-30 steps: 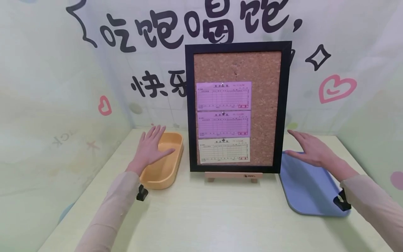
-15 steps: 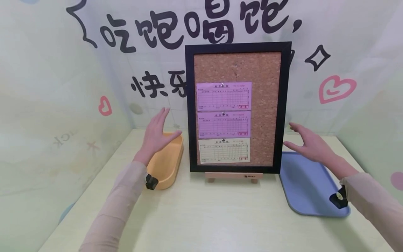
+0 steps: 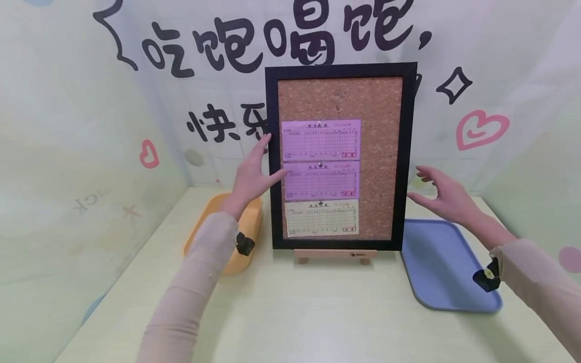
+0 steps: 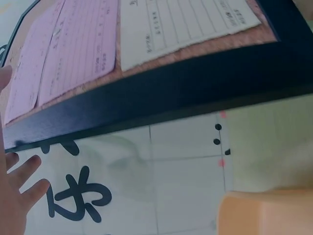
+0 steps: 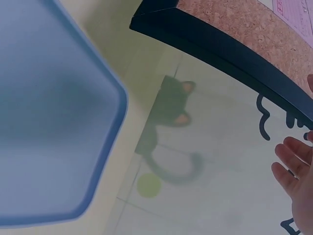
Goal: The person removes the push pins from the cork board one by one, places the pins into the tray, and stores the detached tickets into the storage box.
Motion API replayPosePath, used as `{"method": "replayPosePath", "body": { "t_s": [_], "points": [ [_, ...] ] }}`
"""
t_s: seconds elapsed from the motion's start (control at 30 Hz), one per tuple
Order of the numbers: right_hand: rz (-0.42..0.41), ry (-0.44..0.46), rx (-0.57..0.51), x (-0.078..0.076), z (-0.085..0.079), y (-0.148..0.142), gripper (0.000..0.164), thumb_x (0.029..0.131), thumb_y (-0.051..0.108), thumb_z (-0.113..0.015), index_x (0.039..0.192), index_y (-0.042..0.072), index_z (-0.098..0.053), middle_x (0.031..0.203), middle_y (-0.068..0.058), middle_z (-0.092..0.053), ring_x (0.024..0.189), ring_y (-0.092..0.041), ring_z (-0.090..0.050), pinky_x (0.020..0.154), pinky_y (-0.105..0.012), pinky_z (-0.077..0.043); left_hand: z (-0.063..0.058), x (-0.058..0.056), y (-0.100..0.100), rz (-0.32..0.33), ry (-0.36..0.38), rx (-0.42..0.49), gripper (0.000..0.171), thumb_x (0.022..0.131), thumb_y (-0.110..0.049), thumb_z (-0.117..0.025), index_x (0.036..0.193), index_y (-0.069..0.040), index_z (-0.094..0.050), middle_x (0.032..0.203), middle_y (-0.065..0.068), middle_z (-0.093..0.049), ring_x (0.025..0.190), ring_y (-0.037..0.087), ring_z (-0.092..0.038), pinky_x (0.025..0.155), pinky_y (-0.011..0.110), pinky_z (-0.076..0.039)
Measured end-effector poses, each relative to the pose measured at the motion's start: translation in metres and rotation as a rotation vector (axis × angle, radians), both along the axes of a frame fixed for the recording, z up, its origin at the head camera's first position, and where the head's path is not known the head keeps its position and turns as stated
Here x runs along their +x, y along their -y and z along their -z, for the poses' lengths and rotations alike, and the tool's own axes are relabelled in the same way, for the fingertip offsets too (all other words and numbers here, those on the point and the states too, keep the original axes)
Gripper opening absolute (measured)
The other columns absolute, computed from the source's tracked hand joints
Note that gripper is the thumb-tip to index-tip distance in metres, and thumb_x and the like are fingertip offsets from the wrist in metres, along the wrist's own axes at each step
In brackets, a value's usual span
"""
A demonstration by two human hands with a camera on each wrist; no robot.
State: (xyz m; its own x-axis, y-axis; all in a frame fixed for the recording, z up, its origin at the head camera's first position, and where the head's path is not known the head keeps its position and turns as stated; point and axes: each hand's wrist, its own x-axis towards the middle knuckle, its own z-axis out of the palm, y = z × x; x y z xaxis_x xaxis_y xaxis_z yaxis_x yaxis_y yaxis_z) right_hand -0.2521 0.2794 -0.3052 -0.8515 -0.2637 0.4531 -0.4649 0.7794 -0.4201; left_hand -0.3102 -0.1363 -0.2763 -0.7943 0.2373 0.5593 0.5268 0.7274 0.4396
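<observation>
A black-framed cork board (image 3: pixel 381 151) stands upright on a small wooden easel (image 3: pixel 336 253). Pinned to its left part, one above another, are a purple receipt slip (image 3: pixel 321 141), a second purple slip (image 3: pixel 321 181) and a cream slip (image 3: pixel 321 219). My left hand (image 3: pixel 254 176) is at the frame's left side, fingers spread, thumb over the edge; whether it touches I cannot tell. My right hand (image 3: pixel 447 199) hovers just off the frame's right side, fingers slightly bent, holding nothing. Both wrist views show the hands beside the black frame, partly cut off.
An orange-yellow tray (image 3: pixel 251 252) sits on the table at the left, partly behind my left forearm. A blue tray (image 3: pixel 447 267) lies at the right, under my right hand. Behind the board hangs a printed cloth backdrop (image 3: pixel 218 166) with dark lettering.
My left hand has moved up and right from above the orange-yellow tray to the board's left edge. My right hand has risen slightly beside the right edge. The slips stay put.
</observation>
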Motion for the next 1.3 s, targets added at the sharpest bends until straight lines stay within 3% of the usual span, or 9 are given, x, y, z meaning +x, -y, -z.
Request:
{"method": "replayPosePath", "body": {
  "t_s": [0.27,0.53,0.77,1.07,1.17,1.3],
  "points": [
    [-0.019,-0.121,0.001,-0.005,-0.004,0.004,0.057,0.076,0.014,-0.072,0.123,-0.005,-0.046,0.109,-0.024,-0.056,0.097,-0.034,-0.054,0.082,-0.052,-0.045,-0.007,-0.008,-0.011,-0.032,-0.034,0.056,0.085,0.078,-0.043,-0.066,0.145,-0.016,-0.02,0.146,0.007,-0.028,0.119,0.026,-0.045,0.094,0.041,-0.041],
    [-0.056,-0.266,0.016,-0.009,-0.011,0.012,0.053,0.071,0.007,-0.074,0.116,-0.006,-0.052,0.099,-0.02,-0.06,0.087,-0.03,-0.057,0.074,-0.044,-0.048,-0.005,-0.016,-0.017,-0.059,-0.059,0.113,0.085,0.079,-0.041,-0.066,0.145,-0.016,-0.019,0.147,0.006,-0.027,0.118,0.023,-0.045,0.097,0.035,-0.039],
    [-0.078,-0.349,0.012,-0.012,-0.017,0.021,0.049,0.068,0.005,-0.075,0.111,-0.005,-0.055,0.092,-0.017,-0.061,0.082,-0.025,-0.058,0.069,-0.036,-0.049,-0.001,-0.021,-0.026,-0.068,-0.093,0.19,0.088,0.077,-0.039,-0.069,0.145,-0.014,-0.019,0.148,0.007,-0.026,0.133,0.02,-0.026,0.107,0.034,-0.027],
    [-0.12,-0.384,-0.011,-0.019,-0.029,0.04,0.047,0.068,0.003,-0.076,0.109,-0.006,-0.055,0.094,-0.017,-0.061,0.081,-0.023,-0.057,0.068,-0.038,-0.05,0.0,-0.024,-0.034,-0.098,-0.128,0.274,0.089,0.075,-0.032,-0.072,0.144,-0.013,-0.02,0.143,0.011,-0.033,0.127,0.024,-0.036,0.102,0.037,-0.034],
    [-0.135,-0.384,-0.029,-0.02,-0.034,0.048,0.046,0.068,0.002,-0.076,0.107,-0.007,-0.056,0.094,-0.018,-0.061,0.08,-0.023,-0.056,0.069,-0.029,-0.048,0.0,-0.023,-0.034,-0.1,-0.118,0.285,0.09,0.075,-0.032,-0.073,0.144,-0.013,-0.02,0.142,0.011,-0.034,0.127,0.025,-0.036,0.103,0.037,-0.033],
    [-0.163,-0.387,-0.047,-0.025,-0.039,0.059,0.043,0.069,0.002,-0.076,0.106,-0.008,-0.056,0.09,-0.018,-0.06,0.078,-0.024,-0.056,0.068,-0.03,-0.049,0.001,-0.023,-0.035,-0.102,-0.116,0.29,0.09,0.075,-0.032,-0.073,0.144,-0.013,-0.02,0.144,0.009,-0.032,0.13,0.023,-0.033,0.105,0.036,-0.03]
  ]
}}
